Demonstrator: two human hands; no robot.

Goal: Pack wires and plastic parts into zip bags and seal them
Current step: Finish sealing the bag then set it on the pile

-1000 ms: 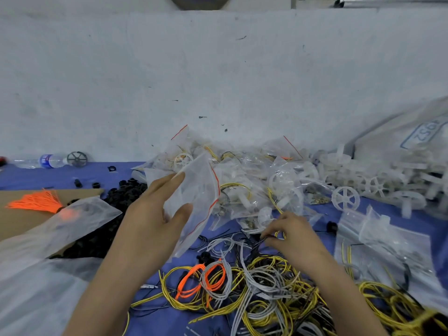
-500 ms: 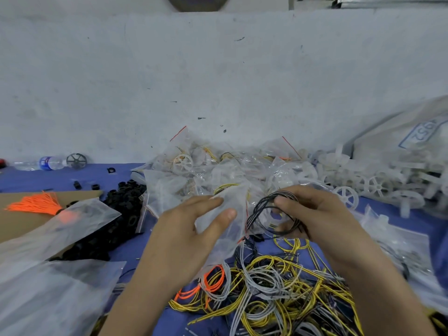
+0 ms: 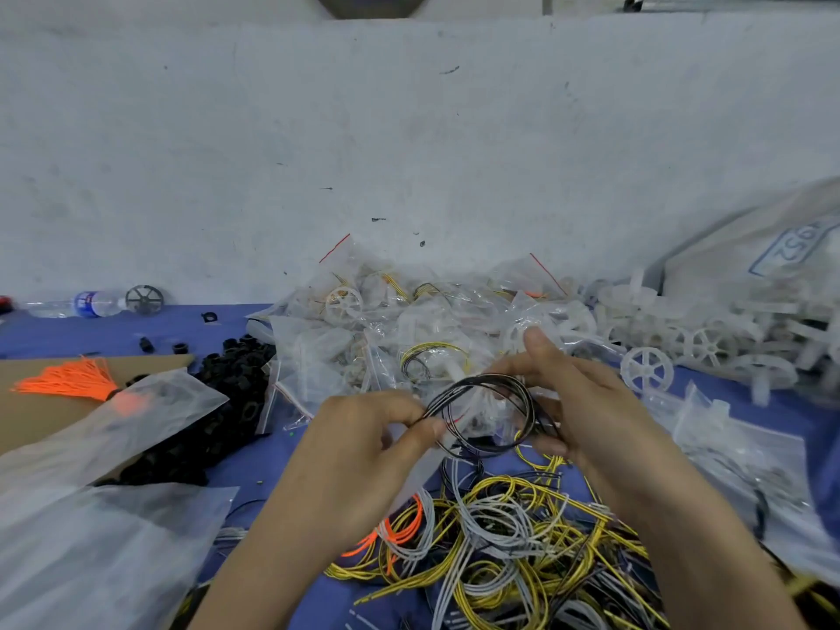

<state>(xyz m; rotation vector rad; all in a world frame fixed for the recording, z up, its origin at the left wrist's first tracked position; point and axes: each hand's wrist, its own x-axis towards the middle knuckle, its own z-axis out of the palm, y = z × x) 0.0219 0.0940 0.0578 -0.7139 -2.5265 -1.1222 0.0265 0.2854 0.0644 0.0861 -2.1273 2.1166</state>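
A coil of black wire (image 3: 522,393) is held up between both hands over the blue table. My left hand (image 3: 363,447) pinches the coil's left side together with a clear zip bag (image 3: 422,470) that hangs under its fingers. My right hand (image 3: 577,402) grips the coil's right side. Below them lies a tangle of yellow, grey and orange wire coils (image 3: 500,538). Behind the hands is a heap of filled zip bags (image 3: 409,320).
White plastic wheels (image 3: 645,368) spread to the right, under a large bag (image 3: 772,247). Black plastic parts (image 3: 227,402) pile at left beside clear bags (image 3: 113,447), cardboard (image 3: 27,402) and an orange wire bundle (image 3: 72,379). A water bottle (image 3: 86,303) lies by the wall.
My right hand picked a black wire coil out of the tangle and lifted it. My left hand lowered the zip bag and now meets the coil, pinching its left side.
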